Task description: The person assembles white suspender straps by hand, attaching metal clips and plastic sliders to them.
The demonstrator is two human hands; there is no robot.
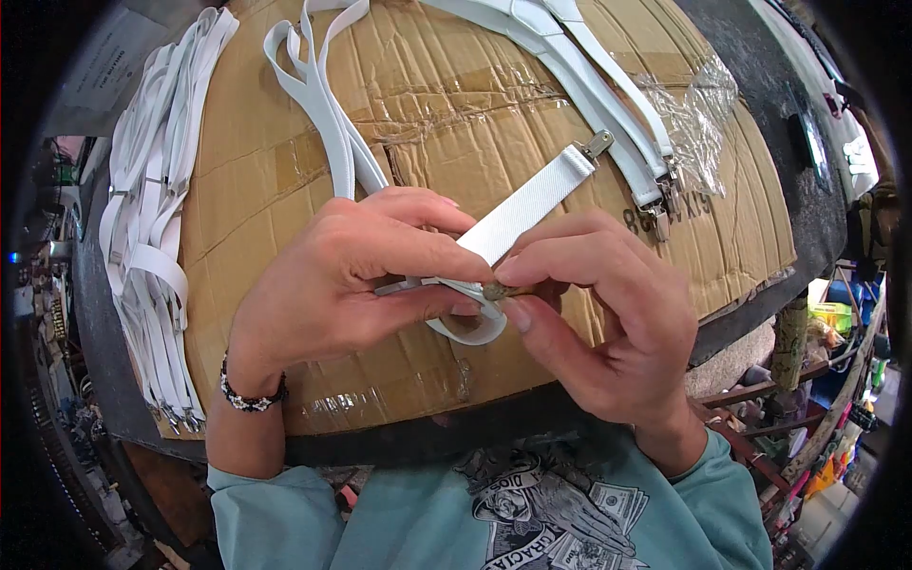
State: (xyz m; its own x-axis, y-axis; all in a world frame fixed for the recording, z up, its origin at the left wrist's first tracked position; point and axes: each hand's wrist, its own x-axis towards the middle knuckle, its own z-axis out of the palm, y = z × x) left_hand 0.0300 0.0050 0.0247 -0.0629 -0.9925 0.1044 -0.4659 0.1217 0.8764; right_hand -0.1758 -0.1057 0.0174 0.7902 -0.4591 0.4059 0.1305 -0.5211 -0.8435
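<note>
Between the thumb and forefinger of my left hand (332, 275) is a white elastic suspender strap (527, 207), its lower end looped below the fingers. A metal clip (598, 144) is on the strap's far end, pointing up and right. My right hand (613, 318) pinches a small brownish piece (495, 291) against the strap's near end, close to my left fingertips; its kind is too small to make out. More of the white suspenders (328, 104) stretches away beyond my left hand. At the upper right, other white straps (594, 90) end in metal clips (657, 214).
A flattened cardboard sheet (247, 218) covers much of the dark table (427, 427). On the left lies a long bundle of white suspenders (152, 209). Crumpled clear tape (703, 119) sticks to the cardboard's right side. A cluttered metal rack (760, 427) stands beyond the table at lower right.
</note>
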